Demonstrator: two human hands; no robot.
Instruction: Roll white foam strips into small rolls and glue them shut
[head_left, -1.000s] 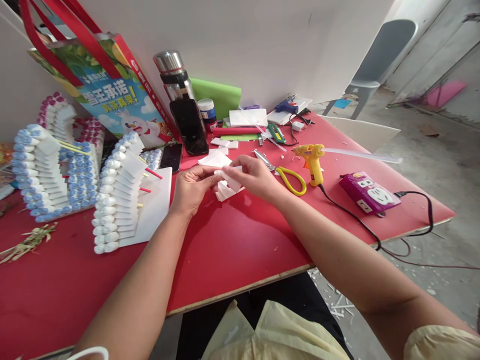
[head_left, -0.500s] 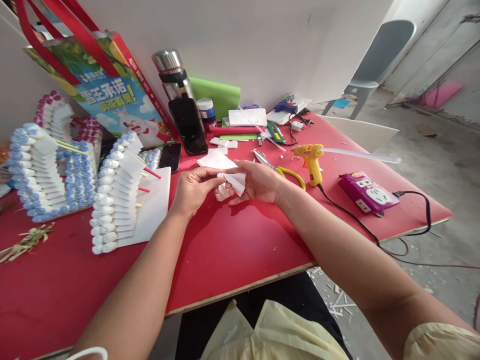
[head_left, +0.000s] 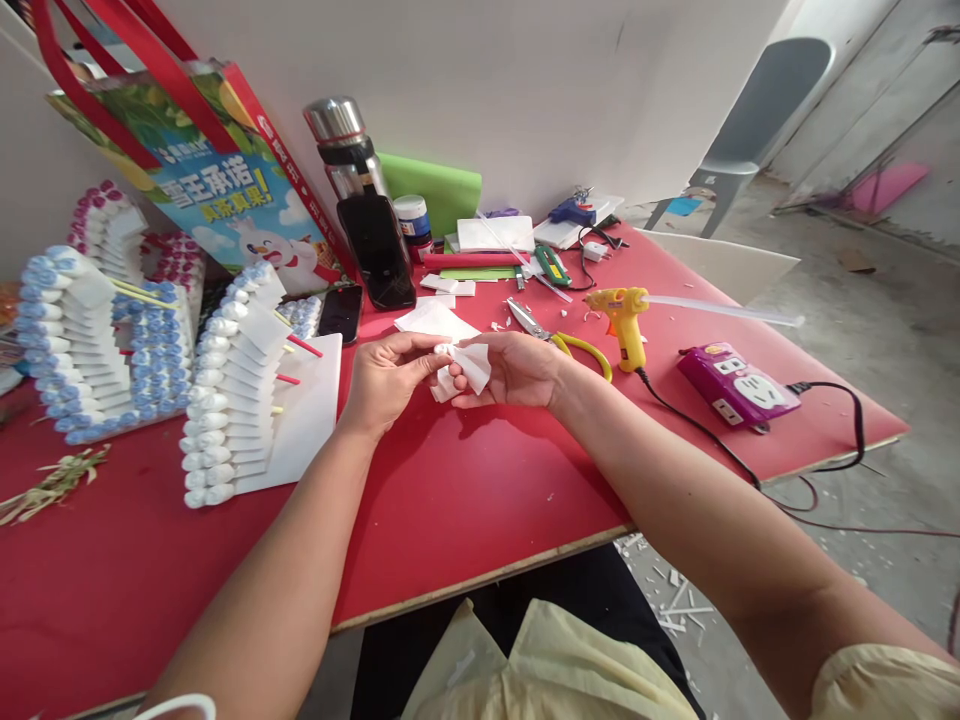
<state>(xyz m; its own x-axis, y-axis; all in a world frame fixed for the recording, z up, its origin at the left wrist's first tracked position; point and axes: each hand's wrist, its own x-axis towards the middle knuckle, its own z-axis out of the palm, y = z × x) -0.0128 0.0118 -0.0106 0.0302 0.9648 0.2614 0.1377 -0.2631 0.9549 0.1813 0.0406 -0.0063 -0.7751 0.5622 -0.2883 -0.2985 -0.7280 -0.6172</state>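
Observation:
Over the red table [head_left: 480,500], my left hand [head_left: 386,388] pinches the gathered end of a small white sheet [head_left: 474,368] between thumb and fingers. The sheet looks like thin paper or tissue; its loose end flares out to the right. Around that flared part curl the fingers of my right hand [head_left: 525,370], partly hidden behind it. Just beyond my hands lies a stack of white sheets [head_left: 431,319]. To the left stands a white tiered model [head_left: 247,420], edged with rounded white tufts, on a white board [head_left: 315,415].
Right of my hands lie yellow-handled scissors [head_left: 581,350], a yellow glue gun [head_left: 624,318] and a purple power socket [head_left: 739,385] with cables. A phone [head_left: 375,252] leans against a steel flask [head_left: 337,125]. A blue-and-white tufted model [head_left: 56,340] and a printed bag [head_left: 225,190] stand left.
My right hand has shifted slightly downward, and its fingers curl a little more around the sheet, whose flared end has turned slightly. My left hand keeps its pinch.

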